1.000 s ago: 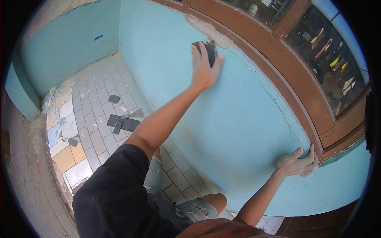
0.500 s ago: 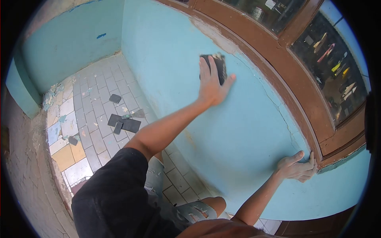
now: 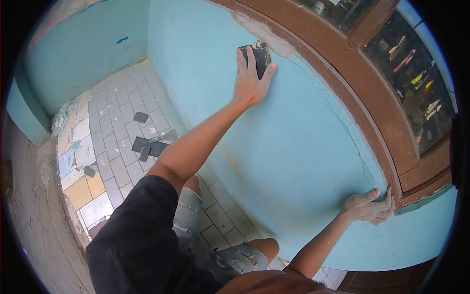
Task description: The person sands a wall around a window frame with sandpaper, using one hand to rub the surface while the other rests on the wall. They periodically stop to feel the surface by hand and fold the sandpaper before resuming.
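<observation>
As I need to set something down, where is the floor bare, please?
The white tile just below the yellow tiles looks bare, as do grey tiles between denim shorts and blue wall. Crowded: around the scraper and dark pads.

5 dark pieces (image 3: 262, 59) (1 held, 4 on the floor (image 3: 119, 172)), 2 hands (image 3: 251, 90), 1 scraper (image 3: 170, 136)

No words or numbers can be read on the blue wall (image 3: 293, 147) or the window (image 3: 410, 93) beside it.

Got a block (image 3: 262, 57) on the wall (image 3: 284, 147) under the left hand (image 3: 252, 89), window frame (image 3: 377, 104) off right, scraper (image 3: 169, 135) on the floor (image 3: 120, 127) left.
</observation>
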Demonstrator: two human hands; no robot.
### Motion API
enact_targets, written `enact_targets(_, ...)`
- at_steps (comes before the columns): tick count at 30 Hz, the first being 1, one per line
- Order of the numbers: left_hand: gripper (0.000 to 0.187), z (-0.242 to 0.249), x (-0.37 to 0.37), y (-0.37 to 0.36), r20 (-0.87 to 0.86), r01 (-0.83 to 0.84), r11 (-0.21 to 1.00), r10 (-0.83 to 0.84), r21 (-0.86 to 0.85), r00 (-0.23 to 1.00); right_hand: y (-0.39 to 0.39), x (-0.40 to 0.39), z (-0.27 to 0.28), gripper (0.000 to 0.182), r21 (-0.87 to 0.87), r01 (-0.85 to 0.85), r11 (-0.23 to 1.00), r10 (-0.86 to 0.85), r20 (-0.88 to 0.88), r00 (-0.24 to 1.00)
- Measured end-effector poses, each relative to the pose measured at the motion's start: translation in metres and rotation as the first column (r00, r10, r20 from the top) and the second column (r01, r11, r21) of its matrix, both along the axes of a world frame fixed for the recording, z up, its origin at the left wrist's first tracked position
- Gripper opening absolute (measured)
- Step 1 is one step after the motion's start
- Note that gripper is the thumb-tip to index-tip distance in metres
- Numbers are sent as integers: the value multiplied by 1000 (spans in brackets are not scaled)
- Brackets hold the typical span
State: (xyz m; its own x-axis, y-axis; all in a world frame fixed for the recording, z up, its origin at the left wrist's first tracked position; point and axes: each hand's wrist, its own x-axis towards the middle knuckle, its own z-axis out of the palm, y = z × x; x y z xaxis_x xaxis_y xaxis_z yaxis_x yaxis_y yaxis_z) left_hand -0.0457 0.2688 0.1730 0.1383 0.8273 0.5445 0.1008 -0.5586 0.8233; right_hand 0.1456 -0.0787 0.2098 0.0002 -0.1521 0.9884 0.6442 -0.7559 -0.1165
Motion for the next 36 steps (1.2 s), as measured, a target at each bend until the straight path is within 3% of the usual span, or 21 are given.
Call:
enact_targets(3,110,3,16,-30,-63,-47,999,47,-3,997,3,6,-1,80,61,-2,998,2,-2,1000)
enact_targets(4,110,-7,15,-42,-152,-27,996,40,91,988,6,7,1,80,72,-5,997,5,5,1000)
enact_targets(7,111,-10,4,-11,-109,-32,980,55,199,993,4,1,0,80,50,-44,998,43,11,999)
enact_targets(8,112,-1,-2,4,21,-4,997,2,75,1000,4,-1,-1,80,29,-45,999,45,-1,999)
enact_targets(11,115,6,21,-14,48,-80,997,80,-5,996,5,-1,0,80,34,-13,999,14,-29,999)
enact_targets(15,115,-24,10,-43,-212,52,976,-6,213,977,5,0,0,80,38,-40,998,41,-26,999)
enact_targets(16,115,-18,6,-22,-67,40,984,-29,172,997,1,-1,0,80,31,-37,999,37,-24,999)
enact_targets(17,115,-3,-1,-1,76,30,999,-31,13,997,-1,-4,-1,80,11,-61,998,62,-31,998)
enact_targets(19,116,11,7,10,56,-72,993,77,-96,995,-2,-4,-1,80,-4,-80,997,80,-46,996)
enact_targets(21,114,-9,24,-23,-110,-113,989,124,97,986,4,0,-2,79,37,-6,999,8,-33,999)
enact_targets(22,115,-19,21,-43,-184,-35,979,73,200,980,6,1,-1,79,56,-6,998,8,-27,1000)
enact_targets(25,114,-23,4,-25,-233,15,966,48,259,971,1,1,-3,79,14,-44,999,43,4,999)
enact_targets(27,109,-6,5,5,-149,-34,981,64,192,987,1,-2,-2,78,9,-35,999,35,-11,999)
enact_targets(29,104,7,13,17,47,-135,988,139,-70,989,6,-3,0,78,28,-12,1000,12,-22,1000)
enact_targets(31,101,-8,32,-22,-14,-143,988,144,49,989,8,-3,0,78,50,-2,999,3,-22,1000)
enact_targets(33,99,-33,27,-72,-169,31,977,6,211,986,6,0,-1,78,43,-36,998,36,9,999)
enact_targets(36,99,-33,16,-31,-94,24,970,-1,243,996,1,1,-3,77,10,-55,998,55,16,998)
